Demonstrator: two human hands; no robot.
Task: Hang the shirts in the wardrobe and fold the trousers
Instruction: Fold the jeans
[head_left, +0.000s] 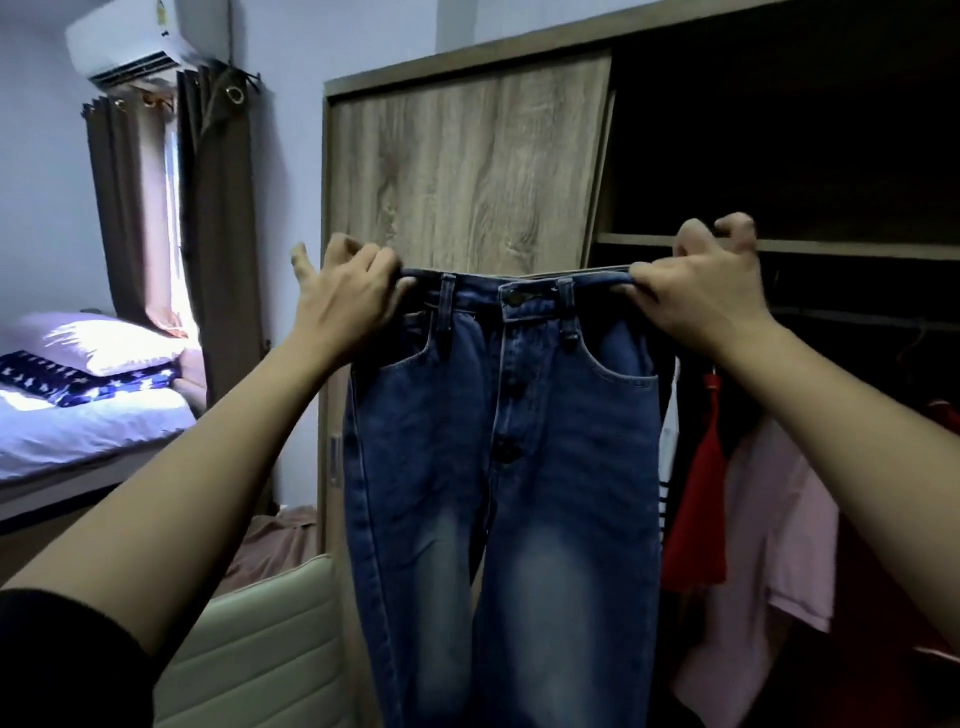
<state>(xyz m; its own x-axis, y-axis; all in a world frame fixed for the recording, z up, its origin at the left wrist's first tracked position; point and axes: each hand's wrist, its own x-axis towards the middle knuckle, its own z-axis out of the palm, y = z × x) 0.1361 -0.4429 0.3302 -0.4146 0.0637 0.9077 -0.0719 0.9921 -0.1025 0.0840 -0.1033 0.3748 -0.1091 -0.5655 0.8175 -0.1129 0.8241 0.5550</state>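
Faced a wardrobe (753, 130), with its wooden door (467, 171) slid to the left and the right half open and dark. Saw a bed (78, 431) well to the left of the wardrobe, and a pale chair (260, 649) low in front of the door.

Held jeans (498, 441) up before the wardrobe, across the line where door meets open half, front side towards the camera. Made out a red shirt (696, 493) and a pink shirt (779, 519) hung inside the wardrobe, behind the jeans and to their right.

Gripped the waistband at both ends: left hand (343, 296) at the left corner, in front of the door; right hand (701, 291) at the right corner, in front of the open half, level with the shelf (841, 249). Pinched the band between thumb and curled fingers (382, 262) on each side, with the spare fingers bent and lifted above it. Stretched the band taut and close to level from hand to hand.

Let the legs drop straight down from the fingers, long axis upright, hems out of view below. Counted neither hand the nearer, each on its own corner.

Judged folding to be the step in hand and not yet begun: most likely one corner brought across to the other, leg laid on leg along that upright axis.
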